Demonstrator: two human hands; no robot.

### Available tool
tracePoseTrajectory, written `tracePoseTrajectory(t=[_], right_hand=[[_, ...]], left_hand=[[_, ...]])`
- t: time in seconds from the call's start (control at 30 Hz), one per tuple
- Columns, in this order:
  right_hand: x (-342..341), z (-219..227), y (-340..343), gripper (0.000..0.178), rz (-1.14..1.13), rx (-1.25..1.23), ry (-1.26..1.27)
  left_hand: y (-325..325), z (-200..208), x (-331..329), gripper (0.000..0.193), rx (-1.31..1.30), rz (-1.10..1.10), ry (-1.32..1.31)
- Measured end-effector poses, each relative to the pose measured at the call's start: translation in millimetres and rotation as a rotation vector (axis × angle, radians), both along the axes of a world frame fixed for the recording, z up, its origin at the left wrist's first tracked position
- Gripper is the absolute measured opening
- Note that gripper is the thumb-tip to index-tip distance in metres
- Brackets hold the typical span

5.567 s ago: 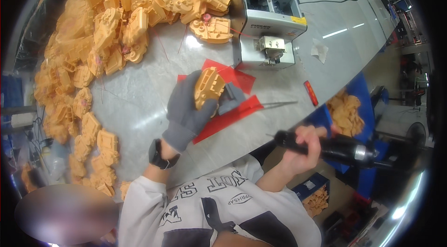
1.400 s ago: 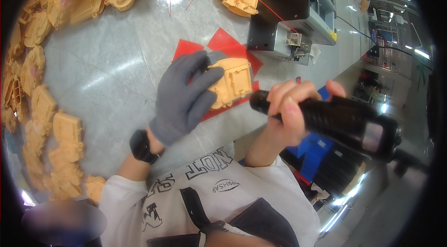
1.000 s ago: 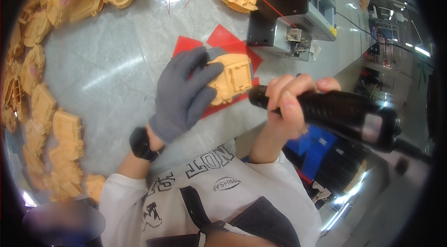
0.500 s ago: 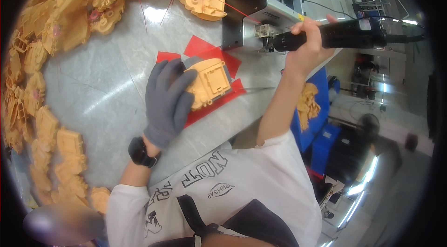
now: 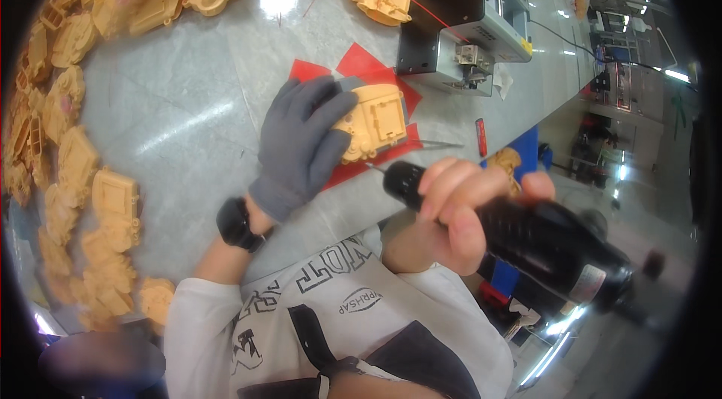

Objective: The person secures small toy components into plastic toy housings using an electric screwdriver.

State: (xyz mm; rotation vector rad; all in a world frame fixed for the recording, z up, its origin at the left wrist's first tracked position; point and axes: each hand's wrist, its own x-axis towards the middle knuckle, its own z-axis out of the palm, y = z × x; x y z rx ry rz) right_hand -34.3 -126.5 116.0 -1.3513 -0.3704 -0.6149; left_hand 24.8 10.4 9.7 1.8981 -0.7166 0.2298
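Observation:
My left hand (image 5: 301, 147), in a grey glove, presses a yellow plastic housing (image 5: 382, 119) with its fingers over the left edge. That housing lies tilted on a grey block (image 5: 349, 83) with red sheet pieces (image 5: 359, 60) around it on the table. In my bare right hand (image 5: 459, 211) is a black electric screwdriver (image 5: 545, 237), the fingers wrapped round its body. Its thin bit points up and left, close to the housing's lower right edge. Whether the bit carries a screw is too small to tell.
A black and grey box-shaped machine (image 5: 438, 15) with a metal outlet stands at the back right. Yellow housings (image 5: 116, 200) are heaped along the table's left and far sides. A small red cylinder (image 5: 481, 137) and a thin pointed tool (image 5: 442, 144) lie right of the block.
My right hand has brought the screwdriver away from the machine's outlet, down and towards the housing. The left hand stays on the housing. The whole view has shifted slightly.

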Motion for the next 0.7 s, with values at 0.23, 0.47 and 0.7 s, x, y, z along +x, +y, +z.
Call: tracePoseTrajectory(t=[0.23, 0.47, 0.7], right_hand=[[8, -12, 12, 0.058, -0.05, -0.091, 0.078], [15, -14, 19, 0.052, -0.098, -0.185, 0.17], [14, -17, 10, 0.06, 0.108, -0.258, 0.128]], left_hand=[[-2, -2, 0, 0.035, -0.024, 0.002, 0.009], [5, 0, -1, 0.04, -0.006, -0.037, 0.089], [7, 1, 1, 0.04, -0.012, -0.068, 0.114]])
